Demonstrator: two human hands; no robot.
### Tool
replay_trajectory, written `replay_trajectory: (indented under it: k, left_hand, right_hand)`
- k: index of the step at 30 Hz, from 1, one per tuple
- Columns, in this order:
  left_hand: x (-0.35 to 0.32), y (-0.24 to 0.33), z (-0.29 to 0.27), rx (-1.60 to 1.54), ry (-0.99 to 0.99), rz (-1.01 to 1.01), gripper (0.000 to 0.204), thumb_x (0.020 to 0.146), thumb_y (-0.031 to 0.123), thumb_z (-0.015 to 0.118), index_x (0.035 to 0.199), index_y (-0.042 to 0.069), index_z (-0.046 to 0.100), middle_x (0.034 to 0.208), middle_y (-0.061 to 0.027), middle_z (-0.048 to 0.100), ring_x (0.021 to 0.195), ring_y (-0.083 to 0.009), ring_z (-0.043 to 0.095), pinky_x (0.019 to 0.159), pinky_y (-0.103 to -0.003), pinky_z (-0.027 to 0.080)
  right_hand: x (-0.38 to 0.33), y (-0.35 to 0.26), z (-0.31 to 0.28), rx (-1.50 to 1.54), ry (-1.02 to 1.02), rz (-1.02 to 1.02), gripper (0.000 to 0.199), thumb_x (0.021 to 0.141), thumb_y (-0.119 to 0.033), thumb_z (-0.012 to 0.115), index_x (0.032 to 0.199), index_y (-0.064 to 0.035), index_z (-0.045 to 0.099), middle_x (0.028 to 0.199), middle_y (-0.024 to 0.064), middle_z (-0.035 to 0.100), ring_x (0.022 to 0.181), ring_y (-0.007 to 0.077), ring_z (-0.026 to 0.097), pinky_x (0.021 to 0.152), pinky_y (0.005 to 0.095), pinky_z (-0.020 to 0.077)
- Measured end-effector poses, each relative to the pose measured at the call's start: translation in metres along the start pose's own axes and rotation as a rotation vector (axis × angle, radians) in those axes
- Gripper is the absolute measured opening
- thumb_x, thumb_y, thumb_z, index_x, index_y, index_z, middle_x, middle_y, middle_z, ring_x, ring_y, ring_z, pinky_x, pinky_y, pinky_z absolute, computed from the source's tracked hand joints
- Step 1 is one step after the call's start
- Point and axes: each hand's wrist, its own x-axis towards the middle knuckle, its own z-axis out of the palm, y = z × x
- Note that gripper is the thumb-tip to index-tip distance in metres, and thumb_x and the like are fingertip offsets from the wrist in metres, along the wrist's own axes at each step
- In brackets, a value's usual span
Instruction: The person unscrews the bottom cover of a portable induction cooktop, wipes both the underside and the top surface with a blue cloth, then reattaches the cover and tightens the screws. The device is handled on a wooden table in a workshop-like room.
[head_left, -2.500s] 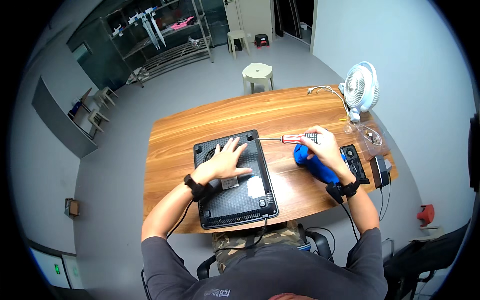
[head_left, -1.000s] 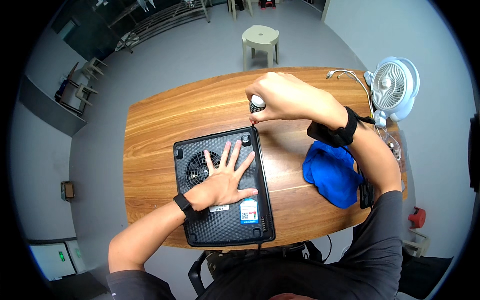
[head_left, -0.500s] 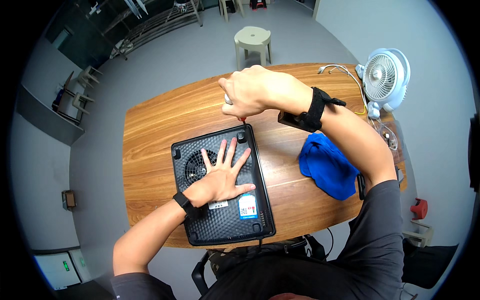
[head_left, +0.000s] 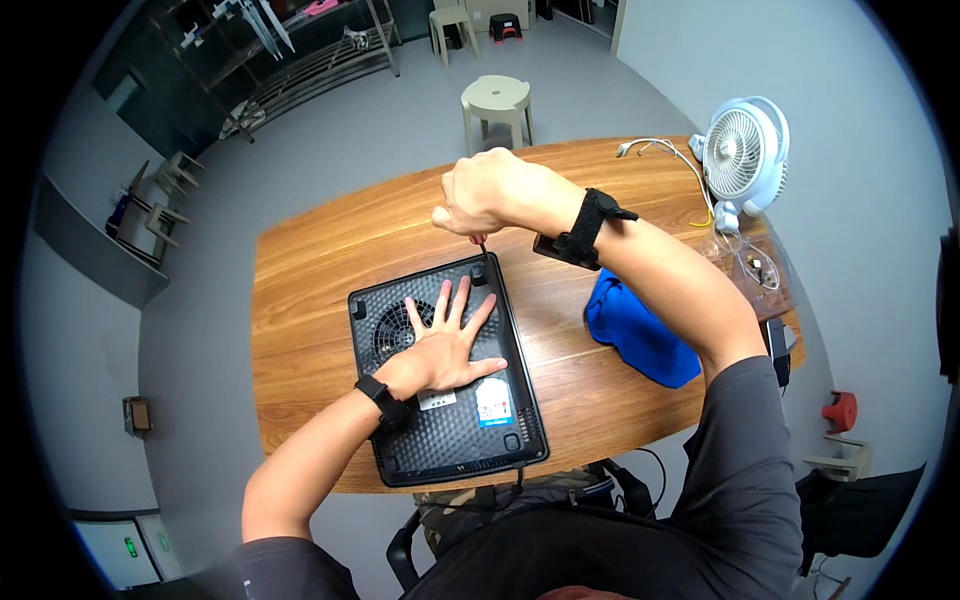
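A black induction cooker lies upside down on the wooden table, its round fan grille, corner feet and stickers facing up. My left hand is spread flat on its underside, fingers apart, partly over the grille. Above the far right corner, my right hand is closed around a screwdriver. Only a bit of its red handle and the dark shaft show below my fist. The shaft points down at the foot in that corner; the exact contact of the tip is too small to make out.
A blue cloth lies to the right, under my right forearm. At the far right stand a white fan with a white cable and a clear plastic bag of small parts. A cream stool stands beyond the table.
My head view has shifted slightly. My right fist stays over the same corner with the screwdriver and looks turned a little; my left hand keeps its place on the cooker.
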Motion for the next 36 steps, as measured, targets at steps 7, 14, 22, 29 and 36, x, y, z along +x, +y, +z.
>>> replay_trajectory:
  k: [7, 14, 22, 29, 36]
  left_hand:
    - [-0.002, 0.0, -0.001, -0.022, 0.027, 0.003, 0.107, 0.089, 0.085, 0.045, 0.168, 0.024, 0.005, 0.172, -0.0247, -0.01, 0.157, -0.0474, -0.011, 0.112, -0.082, -0.005]
    - [-0.004, 0.0, 0.0, -0.048, 0.032, -0.001, 0.108, 0.088, 0.086, 0.044, 0.168, 0.024, 0.008, 0.172, -0.023, -0.009, 0.158, -0.0449, -0.013, 0.11, -0.082, -0.01]
    - [-0.003, 0.003, -0.002, -0.03, 0.016, 0.01, 0.108, 0.088, 0.085, 0.044, 0.168, 0.023, 0.007, 0.172, -0.0243, -0.009, 0.158, -0.0458, -0.014, 0.109, -0.083, -0.009]
    - [0.006, 0.002, 0.007, -0.037, 0.032, 0.025, 0.109, 0.087, 0.086, 0.044, 0.168, 0.023, 0.009, 0.172, -0.0252, -0.008, 0.157, -0.0468, -0.013, 0.108, -0.084, -0.009]
    - [0.005, 0.003, 0.006, -0.033, 0.042, 0.028, 0.109, 0.087, 0.085, 0.047, 0.168, 0.022, 0.01, 0.172, -0.0257, -0.007, 0.157, -0.0475, -0.012, 0.108, -0.085, -0.008]
  right_hand:
    - [-0.001, 0.011, 0.01, 0.036, 0.112, -0.084, 0.04, 0.099, -0.032, 0.05, 0.12, -0.0008, 0.065, 0.085, 0.0182, 0.076, 0.088, 0.0386, 0.074, 0.084, 0.0484, 0.057]
    - [-0.011, 0.012, 0.022, -0.015, 0.104, -0.059, 0.041, 0.102, -0.035, 0.051, 0.112, 0.0025, 0.064, 0.084, 0.0212, 0.075, 0.088, 0.0412, 0.072, 0.084, 0.0494, 0.057]
    - [-0.022, 0.021, 0.02, -0.003, 0.117, -0.07, 0.035, 0.096, -0.028, 0.056, 0.113, 0.002, 0.06, 0.083, 0.0232, 0.073, 0.087, 0.0426, 0.072, 0.078, 0.0512, 0.0571]
    - [-0.002, 0.029, 0.029, 0.011, 0.208, -0.217, 0.032, 0.099, -0.027, 0.054, 0.109, 0.0029, 0.062, 0.071, 0.0209, 0.071, 0.074, 0.0422, 0.072, 0.072, 0.049, 0.0584]
    - [-0.008, 0.022, 0.014, 0.03, 0.142, -0.103, 0.042, 0.101, -0.034, 0.055, 0.095, 0.0053, 0.067, 0.078, 0.0248, 0.072, 0.081, 0.0413, 0.073, 0.075, 0.0486, 0.0588]
